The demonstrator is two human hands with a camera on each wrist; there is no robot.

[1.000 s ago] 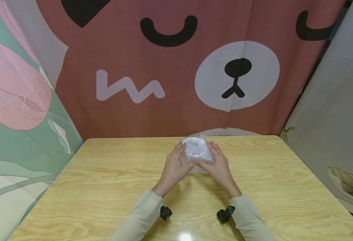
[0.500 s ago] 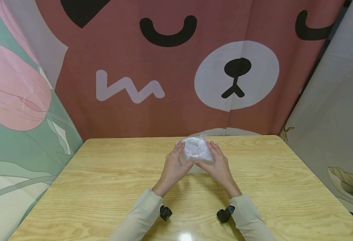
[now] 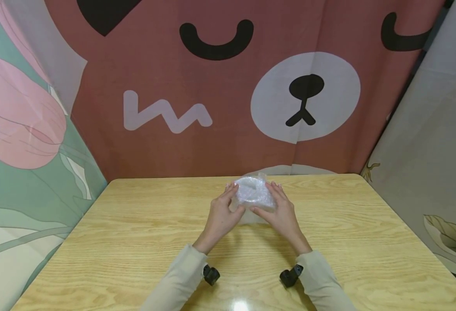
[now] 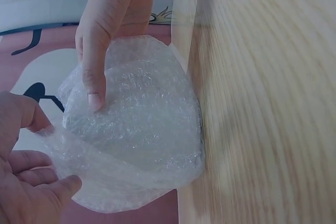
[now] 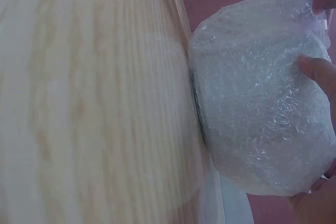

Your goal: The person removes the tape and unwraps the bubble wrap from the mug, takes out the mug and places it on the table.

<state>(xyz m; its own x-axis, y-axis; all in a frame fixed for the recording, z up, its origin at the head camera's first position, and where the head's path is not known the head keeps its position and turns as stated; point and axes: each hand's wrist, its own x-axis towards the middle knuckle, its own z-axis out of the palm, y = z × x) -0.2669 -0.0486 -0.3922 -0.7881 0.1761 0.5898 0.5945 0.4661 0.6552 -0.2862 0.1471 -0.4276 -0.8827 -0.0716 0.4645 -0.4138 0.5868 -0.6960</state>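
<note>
A bundle in clear bubble wrap (image 3: 253,192) stands near the back of the table; what the wrap covers is hidden. My left hand (image 3: 223,214) is on its left side. In the left wrist view, the left hand's curled fingers (image 4: 39,182) hold a loose flap of the wrap, drawn out from the bundle. My right hand (image 3: 281,214) grips the other side, its thumb (image 4: 94,90) lying along the face turned toward me. Several rounded layers of wrap show in the right wrist view, with the bundle's lower edge right at the tabletop.
The wood-grain table (image 3: 134,242) stretches out on both sides of the hands. Behind it hangs a reddish-brown cloth (image 3: 154,151) with a bear face, and patterned cloths close off the left and right. A small black wrist camera (image 3: 211,274) sits at the left cuff.
My left hand has shifted slightly to the left, and its thumb has drawn away from the right thumb. The right hand and the bundle stay almost in place.
</note>
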